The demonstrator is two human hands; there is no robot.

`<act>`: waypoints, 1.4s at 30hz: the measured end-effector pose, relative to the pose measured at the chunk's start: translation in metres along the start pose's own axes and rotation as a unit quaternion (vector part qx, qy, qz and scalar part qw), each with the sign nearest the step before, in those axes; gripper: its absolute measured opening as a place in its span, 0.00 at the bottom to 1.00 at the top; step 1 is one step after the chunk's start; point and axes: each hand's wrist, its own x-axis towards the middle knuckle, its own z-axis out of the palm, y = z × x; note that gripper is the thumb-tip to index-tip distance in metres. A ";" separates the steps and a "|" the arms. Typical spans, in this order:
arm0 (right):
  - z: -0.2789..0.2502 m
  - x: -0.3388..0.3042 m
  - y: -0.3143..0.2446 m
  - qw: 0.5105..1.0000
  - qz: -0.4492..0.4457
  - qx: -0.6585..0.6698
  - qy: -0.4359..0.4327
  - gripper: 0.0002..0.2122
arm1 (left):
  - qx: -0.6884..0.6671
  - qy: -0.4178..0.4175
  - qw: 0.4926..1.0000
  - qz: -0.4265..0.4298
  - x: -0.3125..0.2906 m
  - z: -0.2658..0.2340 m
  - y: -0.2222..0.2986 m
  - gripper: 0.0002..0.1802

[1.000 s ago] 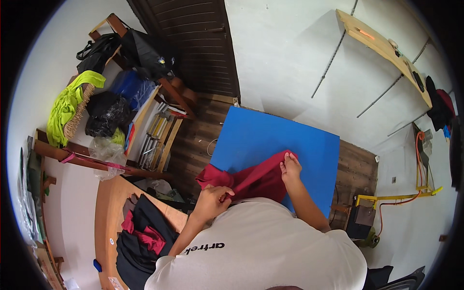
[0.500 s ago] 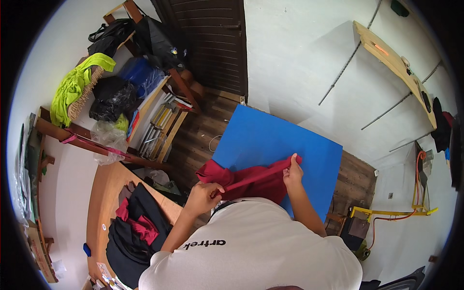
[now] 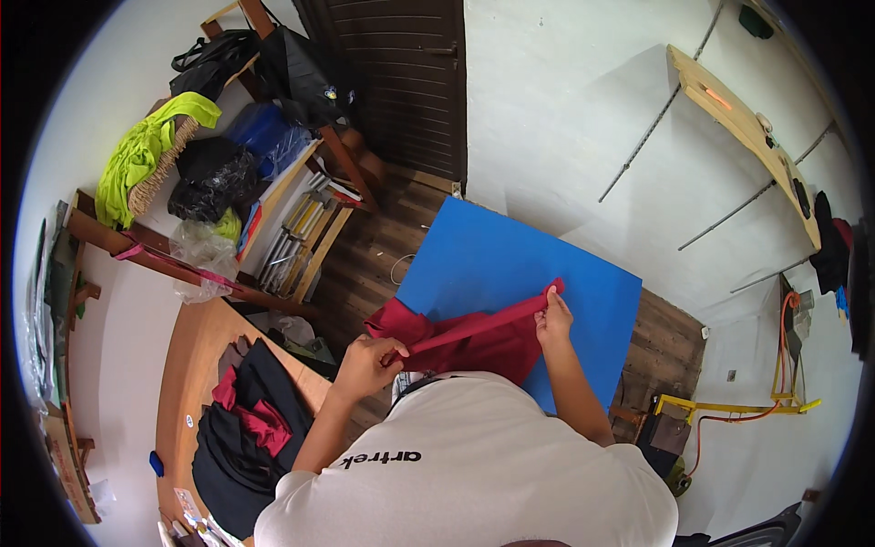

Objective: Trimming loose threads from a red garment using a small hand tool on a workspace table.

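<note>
A dark red piece of cloth (image 3: pixel 497 339) lies partly on the blue tabletop (image 3: pixel 519 253), close against my body. Its near edge is stretched in a straight band between my two hands. My left hand (image 3: pixel 369 363) pinches the band's left end, fingers curled. Higher up and to the right, my right hand (image 3: pixel 554 321) grips the other end between thumb and fingers, with a short tip of cloth sticking out beyond. A loose fold of the same cloth bulges to the left, past the table's edge. Its lower part is hidden by my white shirt.
On the left, a wooden table (image 3: pixel 187 365) bears a heap of black cloth (image 3: pixel 239 456) and red cloth (image 3: pixel 264 426). A shelf (image 3: pixel 319 150) holds bags and bright yellow fabric (image 3: pixel 137 169). A brown door (image 3: pixel 392 82) stands behind; a wooden board (image 3: pixel 743 137) hangs at right.
The whole view has shifted slightly. Both hands still hold the red cloth, and the band between them looks a little higher and more taut at its right end.
</note>
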 end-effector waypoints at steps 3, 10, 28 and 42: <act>-0.009 0.012 0.011 0.999 -0.028 -0.017 0.022 0.09 | 0.011 -0.002 1.000 -0.001 0.001 -0.002 0.000 0.12; -0.035 0.034 0.011 0.996 0.085 0.014 0.016 0.10 | 0.045 -0.002 0.999 -0.030 0.000 -0.009 -0.004 0.11; 0.037 -0.094 -0.063 0.953 0.005 -0.008 -0.303 0.07 | -0.265 0.243 0.922 -0.142 0.048 0.005 -0.007 0.14; 0.094 -0.222 -0.084 0.868 -0.029 -0.146 -0.474 0.10 | -0.431 -0.015 0.902 0.023 0.120 0.037 0.086 0.10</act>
